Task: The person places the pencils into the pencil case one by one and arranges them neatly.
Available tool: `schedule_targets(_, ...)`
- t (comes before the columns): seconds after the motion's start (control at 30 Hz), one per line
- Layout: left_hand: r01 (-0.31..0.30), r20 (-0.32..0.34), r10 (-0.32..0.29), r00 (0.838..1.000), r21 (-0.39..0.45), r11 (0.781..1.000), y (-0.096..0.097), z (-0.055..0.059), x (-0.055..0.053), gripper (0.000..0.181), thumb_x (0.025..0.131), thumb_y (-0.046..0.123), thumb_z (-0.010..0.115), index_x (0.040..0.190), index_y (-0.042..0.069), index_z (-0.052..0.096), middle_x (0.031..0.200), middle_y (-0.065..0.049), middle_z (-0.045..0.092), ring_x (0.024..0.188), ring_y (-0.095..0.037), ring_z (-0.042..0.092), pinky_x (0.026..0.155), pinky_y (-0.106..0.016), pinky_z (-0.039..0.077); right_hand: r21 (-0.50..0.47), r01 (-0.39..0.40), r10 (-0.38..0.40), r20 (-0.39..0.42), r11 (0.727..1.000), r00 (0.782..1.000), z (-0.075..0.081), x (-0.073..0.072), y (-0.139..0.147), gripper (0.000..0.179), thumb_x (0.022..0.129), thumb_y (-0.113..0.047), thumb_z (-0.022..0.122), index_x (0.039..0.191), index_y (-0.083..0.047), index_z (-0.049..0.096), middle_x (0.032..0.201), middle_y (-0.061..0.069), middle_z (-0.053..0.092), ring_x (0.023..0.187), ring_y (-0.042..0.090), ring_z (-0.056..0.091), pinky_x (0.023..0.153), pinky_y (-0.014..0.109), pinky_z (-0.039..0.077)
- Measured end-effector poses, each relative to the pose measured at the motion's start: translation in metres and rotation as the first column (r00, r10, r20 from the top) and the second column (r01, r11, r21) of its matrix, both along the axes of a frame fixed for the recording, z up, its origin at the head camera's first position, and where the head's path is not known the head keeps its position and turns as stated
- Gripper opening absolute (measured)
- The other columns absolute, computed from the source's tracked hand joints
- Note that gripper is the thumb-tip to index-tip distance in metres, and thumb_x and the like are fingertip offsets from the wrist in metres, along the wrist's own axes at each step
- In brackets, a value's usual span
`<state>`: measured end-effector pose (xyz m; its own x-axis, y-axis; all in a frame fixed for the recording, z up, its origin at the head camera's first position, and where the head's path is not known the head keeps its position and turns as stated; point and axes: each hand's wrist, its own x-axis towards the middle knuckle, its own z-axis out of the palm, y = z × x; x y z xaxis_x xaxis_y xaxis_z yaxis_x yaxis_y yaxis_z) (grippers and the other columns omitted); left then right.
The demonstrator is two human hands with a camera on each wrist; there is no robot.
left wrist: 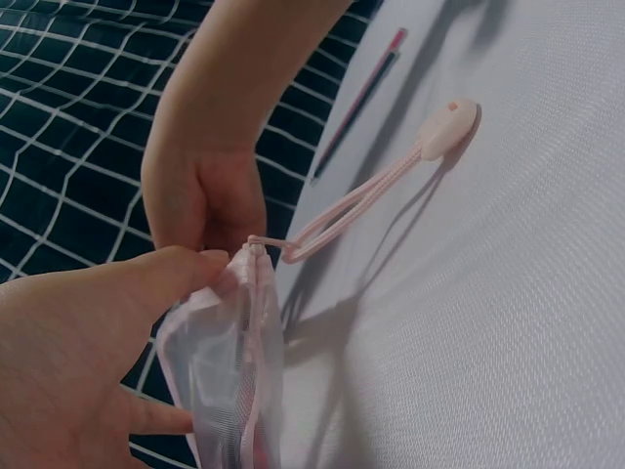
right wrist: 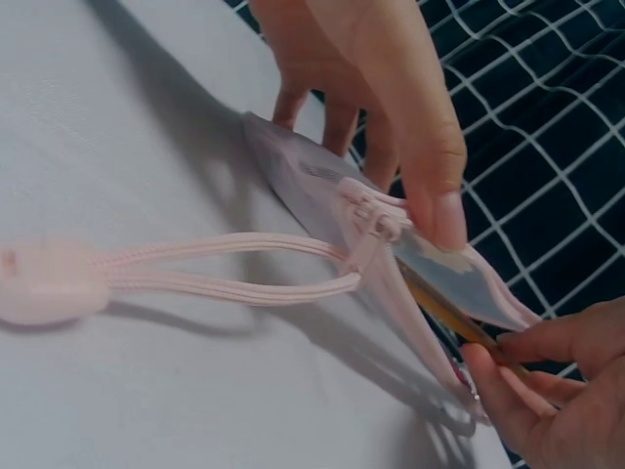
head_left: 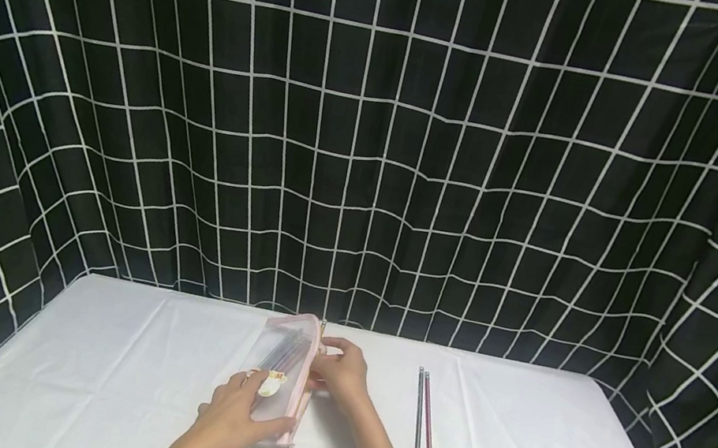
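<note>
A see-through zip pencil pouch (head_left: pixel 286 399) with pink trim stands tilted on the white table. My left hand (head_left: pixel 229 419) grips its near side, thumb on the zip edge and fingers spread over the face. Through the wall show several pencils and a printed label (head_left: pixel 271 383). At the unzipped opening, my right hand (head_left: pixel 343 375) pinches a yellow pencil (right wrist: pixel 439 305) that lies along the zip, partly inside the pouch. A pink cord pull (left wrist: pixel 361 207) hangs from the zip's near end onto the table.
On the right of the white table (head_left: pixel 529 446) lie a dark green pencil (head_left: pixel 418 427) and a dark red pencil (head_left: pixel 429 432), side by side. A black curtain with a white grid (head_left: pixel 374 139) encloses the back and sides.
</note>
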<state>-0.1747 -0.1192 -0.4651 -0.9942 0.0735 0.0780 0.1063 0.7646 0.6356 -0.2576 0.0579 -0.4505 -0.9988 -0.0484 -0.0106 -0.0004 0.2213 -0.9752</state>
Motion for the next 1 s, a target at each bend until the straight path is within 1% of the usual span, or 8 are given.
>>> schedule_targets(0.13, -0.002, 0.003, 0.002, 1.0, 0.007, 1.0, 0.0, 0.0, 0.0, 0.09, 0.085, 0.056, 0.08, 0.152, 0.003, 0.051, 0.15, -0.03, 0.05, 0.133, -0.058, 0.049, 0.092, -0.08, 0.04, 0.024, 0.005, -0.005, -0.021, 1.0, 1.0, -0.004, 0.001, -0.003, 0.055, 0.08, 0.005, 0.065, 0.134, 0.016, 0.058, 0.083, 0.021, 0.075, 0.069, 0.023, 0.076, 0.062, 0.032, 0.063)
schedule_targets(0.2, 0.0, 0.005, 0.0, 1.0, 0.009, 1.0, 0.0, 0.0, 0.0, 0.09, 0.085, 0.056, 0.08, 0.152, 0.003, 0.051, 0.15, -0.03, 0.05, 0.134, -0.058, 0.048, 0.092, -0.08, 0.04, 0.038, 0.013, -0.012, -0.027, 0.999, 1.0, -0.006, 0.002, -0.005, 0.056, 0.08, 0.004, 0.064, 0.134, 0.016, 0.059, 0.084, 0.02, 0.074, 0.068, 0.021, 0.075, 0.062, 0.032, 0.064)
schedule_targets(0.33, 0.001, 0.005, -0.001, 1.0, 0.01, 1.0, 0.0, 0.0, 0.0, 0.089, 0.085, 0.056, 0.08, 0.152, 0.003, 0.051, 0.15, -0.03, 0.05, 0.133, -0.058, 0.048, 0.092, -0.081, 0.04, 0.071, 0.038, -0.036, -0.025, 0.997, 0.999, -0.01, 0.004, -0.009, 0.055, 0.082, 0.002, 0.066, 0.135, 0.014, 0.059, 0.085, 0.016, 0.071, 0.066, 0.014, 0.07, 0.061, 0.029, 0.063)
schedule_targets(0.43, 0.001, 0.002, -0.001, 1.0, 0.008, 1.0, 0.0, 0.001, 0.001, 0.088, 0.085, 0.056, 0.079, 0.151, 0.004, 0.052, 0.149, -0.03, 0.05, 0.133, -0.058, 0.049, 0.092, -0.08, 0.04, 0.07, 0.048, -0.047, -0.024, 0.996, 0.999, -0.011, 0.005, -0.012, 0.056, 0.082, 0.003, 0.066, 0.136, 0.013, 0.059, 0.086, 0.016, 0.071, 0.064, 0.012, 0.068, 0.059, 0.028, 0.062)
schedule_targets(0.67, 0.007, 0.0, -0.007, 1.0, 0.011, 1.0, -0.001, 0.001, 0.001, 0.088, 0.086, 0.056, 0.079, 0.151, 0.004, 0.052, 0.149, -0.03, 0.05, 0.132, -0.058, 0.049, 0.091, -0.08, 0.041, 0.064, 0.023, -0.021, -0.035, 0.998, 0.999, -0.011, 0.009, -0.014, 0.054, 0.083, 0.006, 0.064, 0.135, 0.015, 0.058, 0.087, 0.017, 0.072, 0.067, 0.014, 0.071, 0.061, 0.028, 0.063)
schedule_targets(0.8, 0.008, -0.004, -0.008, 1.0, 0.002, 1.0, 0.0, 0.0, 0.0, 0.087, 0.086, 0.056, 0.079, 0.151, 0.005, 0.052, 0.148, -0.029, 0.052, 0.131, -0.057, 0.051, 0.09, -0.078, 0.042, 0.071, 0.02, -0.017, -0.035, 0.997, 0.999, -0.012, 0.008, -0.01, 0.052, 0.082, 0.005, 0.063, 0.134, 0.014, 0.06, 0.089, 0.017, 0.074, 0.068, 0.015, 0.072, 0.062, 0.029, 0.063)
schedule_targets(0.87, 0.005, -0.005, -0.005, 1.0, -0.002, 1.0, 0.0, 0.0, 0.0, 0.087, 0.085, 0.056, 0.079, 0.15, 0.005, 0.052, 0.147, -0.029, 0.052, 0.13, -0.056, 0.051, 0.089, -0.078, 0.042, 0.056, 0.018, -0.016, -0.032, 0.998, 0.999, -0.011, 0.008, -0.007, 0.052, 0.082, 0.006, 0.063, 0.133, 0.014, 0.06, 0.092, 0.019, 0.075, 0.07, 0.017, 0.074, 0.063, 0.03, 0.063)
schedule_targets(1.0, 0.003, -0.005, -0.003, 1.0, -0.007, 1.0, 0.0, 0.0, 0.0, 0.087, 0.085, 0.055, 0.08, 0.15, 0.005, 0.052, 0.147, -0.029, 0.052, 0.13, -0.057, 0.051, 0.089, -0.078, 0.043, -0.006, 0.009, -0.009, -0.013, 1.0, 1.0, -0.009, 0.01, -0.002, 0.049, 0.085, 0.01, 0.063, 0.134, 0.016, 0.059, 0.098, 0.024, 0.074, 0.072, 0.023, 0.077, 0.066, 0.032, 0.064)
